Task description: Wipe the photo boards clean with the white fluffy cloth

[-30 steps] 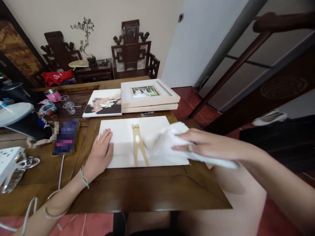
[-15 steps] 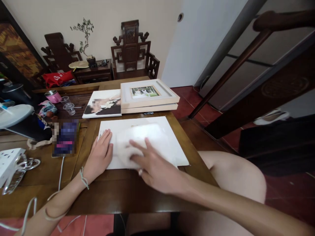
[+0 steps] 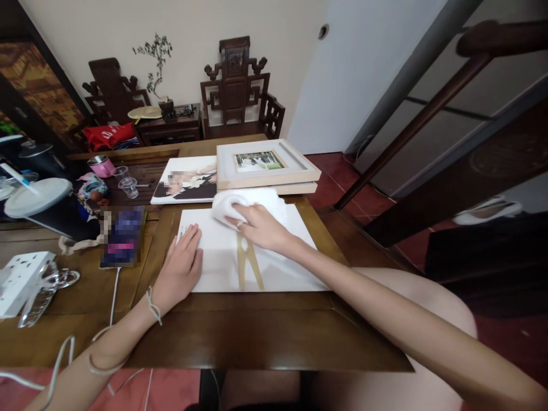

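A white flat board (image 3: 278, 268) lies face down on the wooden table (image 3: 257, 337), with a tan stand leg (image 3: 248, 265) on its back. My left hand (image 3: 182, 271) rests flat on the board's left edge, fingers stretched out. My right hand (image 3: 259, 228) presses a white cloth (image 3: 233, 204) onto the board's far edge, fingers curled over the cloth.
Behind the board lie a canvas photo print (image 3: 188, 181) and stacked wooden picture frames (image 3: 265, 165). To the left are a phone (image 3: 124, 235), a white power strip (image 3: 19, 274), plastic cups (image 3: 127, 185) and a pink mug (image 3: 101, 165). Carved chairs (image 3: 235, 85) stand at the wall.
My right hand swept the cloth from the board's right side to the near left, then up to the far edge. The left hand stayed put. The view shifted slightly.
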A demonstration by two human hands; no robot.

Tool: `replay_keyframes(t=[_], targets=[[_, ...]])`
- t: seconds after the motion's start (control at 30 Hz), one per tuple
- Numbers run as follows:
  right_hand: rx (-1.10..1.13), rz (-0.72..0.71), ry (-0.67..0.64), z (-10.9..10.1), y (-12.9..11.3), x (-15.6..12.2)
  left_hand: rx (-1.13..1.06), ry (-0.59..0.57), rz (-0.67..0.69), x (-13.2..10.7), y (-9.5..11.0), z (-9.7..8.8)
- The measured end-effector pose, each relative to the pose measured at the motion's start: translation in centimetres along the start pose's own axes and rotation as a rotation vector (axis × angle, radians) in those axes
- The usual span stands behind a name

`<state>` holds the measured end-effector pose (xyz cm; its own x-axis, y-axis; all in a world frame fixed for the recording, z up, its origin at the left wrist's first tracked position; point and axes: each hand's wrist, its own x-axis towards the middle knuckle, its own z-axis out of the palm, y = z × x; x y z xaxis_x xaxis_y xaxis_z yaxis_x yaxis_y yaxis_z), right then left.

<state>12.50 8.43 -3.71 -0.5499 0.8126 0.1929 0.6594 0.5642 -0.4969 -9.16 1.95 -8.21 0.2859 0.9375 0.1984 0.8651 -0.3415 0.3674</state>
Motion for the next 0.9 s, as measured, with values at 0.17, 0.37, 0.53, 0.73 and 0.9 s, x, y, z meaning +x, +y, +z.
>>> replay_keyframes(t=[0.17,0.37,0.53,0.73,0.9], targets=[[-0.087,-0.025,-0.029,2.1,-2.5,-1.0,-0.026,0.017,-0.002,-0.1,0.0,0.0],[0.013,-0.234,-0.217,0.5,-6.2,-8.9,-0.020,0.014,0.047,-0.4,-0.2,-0.1],[0.175,-0.184,-0.328,-2.3,-6.8,-10.3,-0.042,0.005,0.027,-0.3,-0.2,-0.1],[-0.028,-0.010,-0.165,-1.0,-3.5,-3.1,-0.265,0.114,-0.050,0.5,0.0,-0.8],[-0.132,-0.010,-0.108,2.6,-4.6,2.2,-0.649,0.343,-0.220,1.2,-0.3,-1.6]])
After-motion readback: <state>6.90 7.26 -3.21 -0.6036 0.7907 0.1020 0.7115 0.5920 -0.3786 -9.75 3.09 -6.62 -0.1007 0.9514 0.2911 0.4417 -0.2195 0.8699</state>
